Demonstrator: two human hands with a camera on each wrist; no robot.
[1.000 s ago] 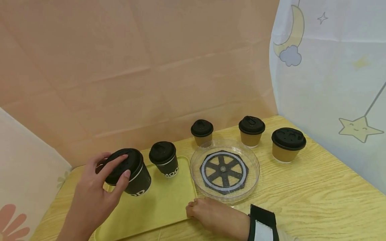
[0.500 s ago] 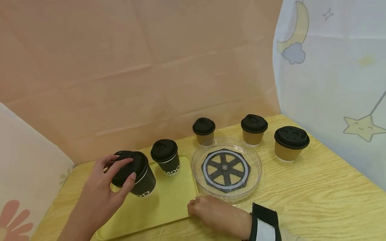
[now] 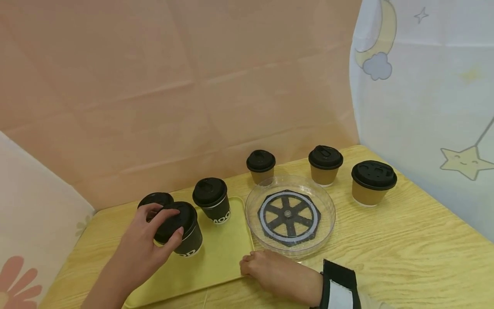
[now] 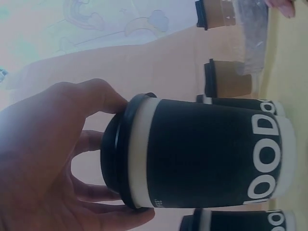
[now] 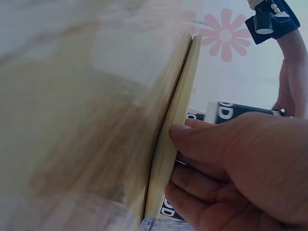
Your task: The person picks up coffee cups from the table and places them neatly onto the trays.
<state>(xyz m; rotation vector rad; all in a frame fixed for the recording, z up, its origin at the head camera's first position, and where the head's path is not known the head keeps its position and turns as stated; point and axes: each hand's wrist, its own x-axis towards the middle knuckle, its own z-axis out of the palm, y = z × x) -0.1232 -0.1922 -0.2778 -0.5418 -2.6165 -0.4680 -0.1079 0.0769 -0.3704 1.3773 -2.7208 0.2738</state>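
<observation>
My left hand [image 3: 140,249] grips a black lidded paper coffee cup [image 3: 192,240] by its lid, thumb on one side and fingers on the other. In the left wrist view the cup [image 4: 202,154] has white lettering and its base is close to the yellow tray [image 4: 291,72]; whether they touch I cannot tell. Two more black cups stand near the tray's back, one [image 3: 154,198] partly hidden behind my left hand, the other [image 3: 211,197] to the right. My right hand [image 3: 266,270] holds the tray's [image 3: 225,262] front right corner, thumb on its rim in the right wrist view.
A round clear plastic dish [image 3: 252,234] with a dark spoked wheel pattern sits right of the tray. Behind and beside it stand three brown cups with black lids: a small one [image 3: 262,169], a middle one [image 3: 325,167] and a wide one [image 3: 372,184]. Cloth walls enclose the wooden table [image 3: 417,253].
My left hand has carried the cup rightward and lower over the tray, which uncovers the black cup behind it. The right hand stays at the tray corner. The head view has shifted slightly.
</observation>
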